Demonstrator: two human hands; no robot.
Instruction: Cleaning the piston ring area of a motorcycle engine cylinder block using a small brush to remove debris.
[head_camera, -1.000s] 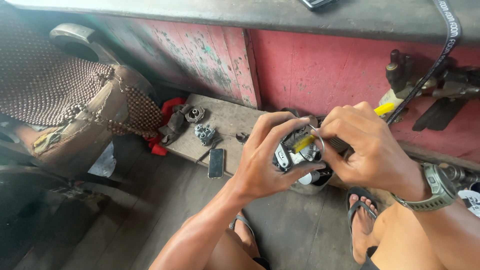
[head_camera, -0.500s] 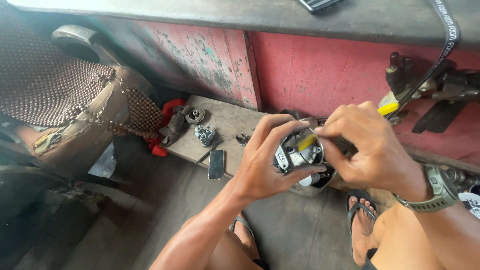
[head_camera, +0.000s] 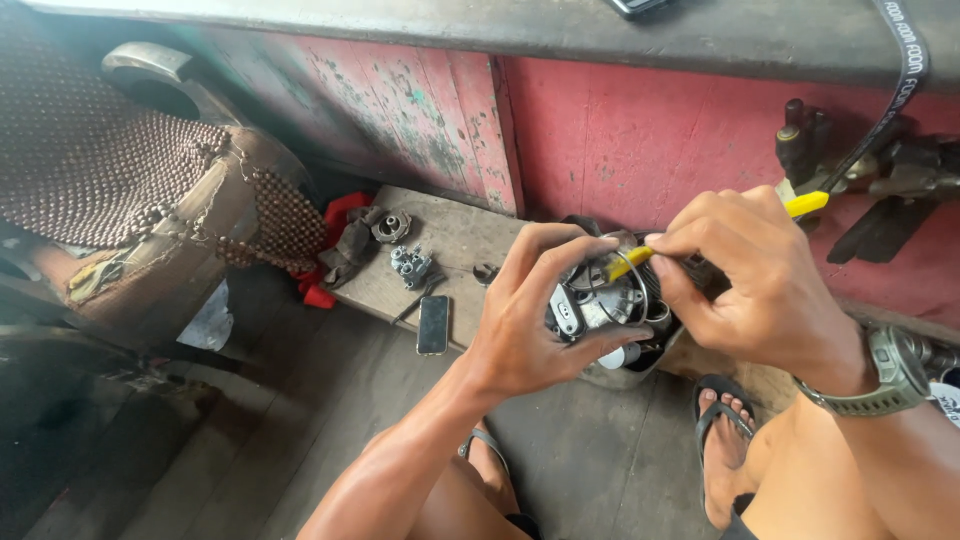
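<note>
My left hand (head_camera: 530, 325) grips a round grey metal engine part (head_camera: 600, 300) from the left, fingers curled over its top and thumb under it. My right hand (head_camera: 750, 285), with a green watch on the wrist, holds a yellow-handled tool (head_camera: 632, 262) whose tip points into the part's top. Both hands are held over a small container (head_camera: 630, 365) on the floor, partly hidden by them. Which kind of tool it is cannot be told.
A wooden board (head_camera: 455, 240) by the red wall carries a small carburetor-like part (head_camera: 410, 263), a round metal piece (head_camera: 390, 226), a dark rag (head_camera: 350, 245) and a phone (head_camera: 433, 324). A beaded seat cover (head_camera: 120, 180) is at left. Tools (head_camera: 880, 185) hang at right. My sandalled feet (head_camera: 725, 430) rest below.
My right hand has shifted slightly, and the yellow tool now points lower into the part. My left hand keeps its grip.
</note>
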